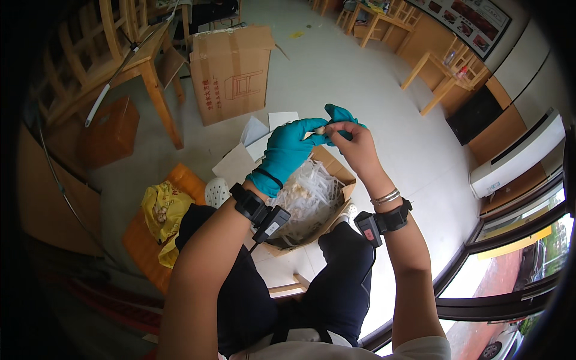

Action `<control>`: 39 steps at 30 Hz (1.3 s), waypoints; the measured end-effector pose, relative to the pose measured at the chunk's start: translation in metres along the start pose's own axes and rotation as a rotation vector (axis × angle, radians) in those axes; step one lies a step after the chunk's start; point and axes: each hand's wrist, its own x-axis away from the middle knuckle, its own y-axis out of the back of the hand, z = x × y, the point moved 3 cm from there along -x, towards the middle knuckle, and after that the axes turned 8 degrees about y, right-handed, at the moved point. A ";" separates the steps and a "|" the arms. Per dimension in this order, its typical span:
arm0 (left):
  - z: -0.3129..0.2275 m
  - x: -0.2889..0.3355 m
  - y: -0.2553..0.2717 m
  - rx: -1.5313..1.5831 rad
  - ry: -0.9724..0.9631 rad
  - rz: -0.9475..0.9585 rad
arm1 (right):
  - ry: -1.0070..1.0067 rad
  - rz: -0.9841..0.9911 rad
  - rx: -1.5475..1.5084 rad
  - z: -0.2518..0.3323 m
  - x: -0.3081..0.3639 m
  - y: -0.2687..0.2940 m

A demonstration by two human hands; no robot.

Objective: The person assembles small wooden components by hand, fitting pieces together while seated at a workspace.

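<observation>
My left hand [287, 144] wears a teal rubber glove, its thumb and forefinger closed on a small pale rounded piece [320, 130] that looks like a garlic clove. Bare and wearing bracelets, my right hand [355, 144] has its fingers pinched together right beside that piece. Bunched teal glove material [341, 113] shows behind the right fingers and seems held in them; how they grip it is partly hidden. Below both hands, an open cardboard box [336, 165] stands between my feet. Whitish translucent strips [306, 186] fill it, with some cream-coloured bits on top.
A yellow plastic bag [165, 207] with pale lumps lies on an orange stool or crate [141, 252] at my left. Farther off stand a large carton [231, 78] and a wooden table [147, 60] with chairs. A white air conditioner [516, 153] and windows line the right.
</observation>
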 end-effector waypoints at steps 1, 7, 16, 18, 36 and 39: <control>0.001 0.001 0.000 -0.005 -0.015 -0.004 | 0.034 0.008 0.039 0.001 -0.001 -0.001; 0.013 0.001 -0.006 -0.095 -0.053 -0.013 | 0.037 0.081 0.217 0.004 -0.003 -0.001; 0.004 0.003 0.001 0.587 0.258 0.077 | -0.058 0.015 -0.001 -0.008 0.000 0.006; 0.009 0.003 0.001 0.610 0.289 0.064 | -0.058 -0.009 0.042 -0.007 -0.003 0.004; -0.001 0.001 0.001 0.473 0.075 0.071 | 0.177 -0.089 0.024 0.012 -0.005 -0.010; 0.001 0.002 0.002 0.459 0.055 0.090 | 0.160 -0.088 -0.005 0.005 -0.006 -0.011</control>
